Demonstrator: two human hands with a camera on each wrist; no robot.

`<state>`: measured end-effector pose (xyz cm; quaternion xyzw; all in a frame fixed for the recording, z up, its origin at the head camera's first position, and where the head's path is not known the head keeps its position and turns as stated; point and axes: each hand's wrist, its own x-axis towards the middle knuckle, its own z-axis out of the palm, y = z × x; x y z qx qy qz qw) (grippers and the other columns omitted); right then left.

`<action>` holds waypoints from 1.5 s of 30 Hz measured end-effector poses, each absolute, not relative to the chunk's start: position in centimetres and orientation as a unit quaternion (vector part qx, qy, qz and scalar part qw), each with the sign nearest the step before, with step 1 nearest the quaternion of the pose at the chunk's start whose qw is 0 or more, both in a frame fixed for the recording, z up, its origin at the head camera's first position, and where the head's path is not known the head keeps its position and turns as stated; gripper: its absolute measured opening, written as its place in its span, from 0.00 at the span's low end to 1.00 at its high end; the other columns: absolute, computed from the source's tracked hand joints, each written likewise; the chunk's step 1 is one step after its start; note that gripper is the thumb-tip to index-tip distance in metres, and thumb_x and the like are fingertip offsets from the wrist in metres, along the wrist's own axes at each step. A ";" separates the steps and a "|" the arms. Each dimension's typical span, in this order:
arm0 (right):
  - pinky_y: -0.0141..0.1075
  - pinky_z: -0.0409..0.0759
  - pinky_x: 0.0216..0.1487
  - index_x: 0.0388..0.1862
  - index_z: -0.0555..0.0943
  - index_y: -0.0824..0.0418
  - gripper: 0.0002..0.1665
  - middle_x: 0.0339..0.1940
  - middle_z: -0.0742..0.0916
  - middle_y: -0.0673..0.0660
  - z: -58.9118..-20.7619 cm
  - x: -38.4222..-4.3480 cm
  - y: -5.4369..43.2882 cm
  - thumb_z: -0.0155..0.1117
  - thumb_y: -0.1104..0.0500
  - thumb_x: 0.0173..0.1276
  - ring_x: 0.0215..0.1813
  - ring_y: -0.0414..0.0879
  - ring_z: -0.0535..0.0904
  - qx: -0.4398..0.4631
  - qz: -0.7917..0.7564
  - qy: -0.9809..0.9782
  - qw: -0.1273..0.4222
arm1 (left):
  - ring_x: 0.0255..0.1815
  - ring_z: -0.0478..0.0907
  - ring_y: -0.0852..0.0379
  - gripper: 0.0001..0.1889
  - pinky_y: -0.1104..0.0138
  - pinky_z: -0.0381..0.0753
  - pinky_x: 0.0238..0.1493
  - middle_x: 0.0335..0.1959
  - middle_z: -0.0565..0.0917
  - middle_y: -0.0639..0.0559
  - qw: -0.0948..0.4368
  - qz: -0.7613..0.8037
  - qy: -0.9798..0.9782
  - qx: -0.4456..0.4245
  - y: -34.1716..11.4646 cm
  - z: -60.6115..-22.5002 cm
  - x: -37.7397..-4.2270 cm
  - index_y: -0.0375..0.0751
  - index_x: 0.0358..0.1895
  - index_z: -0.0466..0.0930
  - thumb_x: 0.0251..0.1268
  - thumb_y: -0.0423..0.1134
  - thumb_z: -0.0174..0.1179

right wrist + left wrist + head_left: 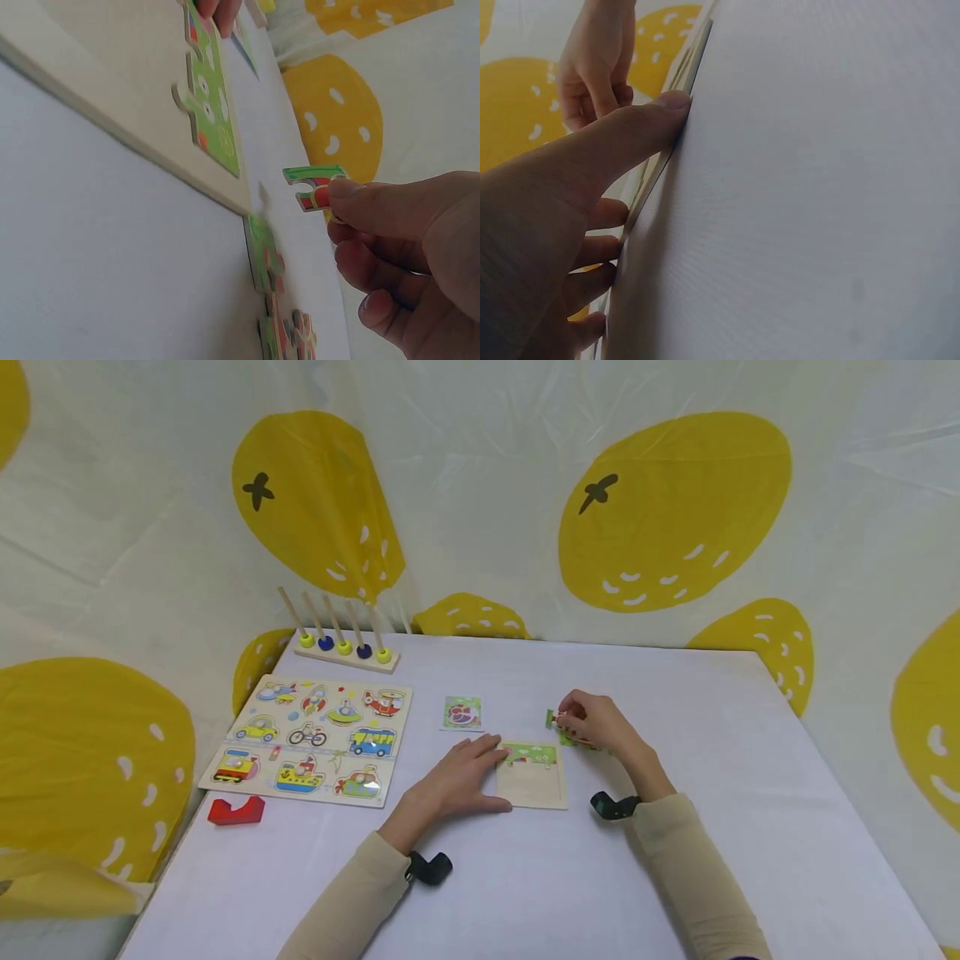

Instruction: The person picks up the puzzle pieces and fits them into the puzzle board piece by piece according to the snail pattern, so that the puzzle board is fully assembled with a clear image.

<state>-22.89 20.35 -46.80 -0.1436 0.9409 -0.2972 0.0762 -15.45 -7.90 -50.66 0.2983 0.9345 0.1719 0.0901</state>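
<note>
A shallow wooden puzzle tray (531,789) lies on the table, with green puzzle pieces (214,105) set along its far side. My left hand (461,778) rests at the tray's left side, fingers spread and thumb touching the near edge. Just beyond the tray's right far corner, my right hand (597,722) pinches a green and red puzzle piece (316,180) between thumb and fingers, raised off the table. Several loose puzzle pieces (262,251) in green and red lie beneath that hand, partly hidden by it in the head view.
A small picture card or tile (462,713) lies beyond my left hand. To the left are a vehicle peg puzzle board (330,739), a red notched block (237,811) and a wooden stand with upright rods (347,654). A lemon-patterned curtain (480,485) hangs behind the table.
</note>
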 end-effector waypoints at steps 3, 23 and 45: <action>0.34 0.76 0.38 0.47 0.81 0.60 0.11 0.35 0.86 0.54 -46.7 -22.2 19.9 0.67 0.57 0.70 0.37 0.46 0.77 -0.146 -0.305 0.938 0.080 | 0.81 0.57 0.52 0.47 0.55 0.56 0.81 0.79 0.62 0.50 0.089 0.174 0.934 0.298 -8.0 -50.7 -15.5 0.51 0.75 0.66 0.54 0.70 0.65; 0.30 0.78 0.40 0.46 0.82 0.58 0.07 0.35 0.86 0.50 -46.8 -18.9 17.3 0.66 0.62 0.70 0.37 0.42 0.77 -0.217 -0.334 0.911 0.112 | 0.81 0.57 0.52 0.47 0.55 0.55 0.82 0.79 0.63 0.51 0.091 0.193 0.930 0.299 -8.1 -50.9 -15.7 0.50 0.74 0.67 0.54 0.70 0.66; 0.30 0.77 0.41 0.46 0.82 0.54 0.07 0.33 0.85 0.46 -48.6 -18.0 14.8 0.67 0.57 0.70 0.36 0.38 0.77 -0.244 -0.325 0.901 0.150 | 0.82 0.55 0.52 0.48 0.55 0.54 0.82 0.80 0.61 0.52 0.106 0.208 0.926 0.295 -8.4 -50.8 -15.8 0.50 0.75 0.66 0.53 0.72 0.64</action>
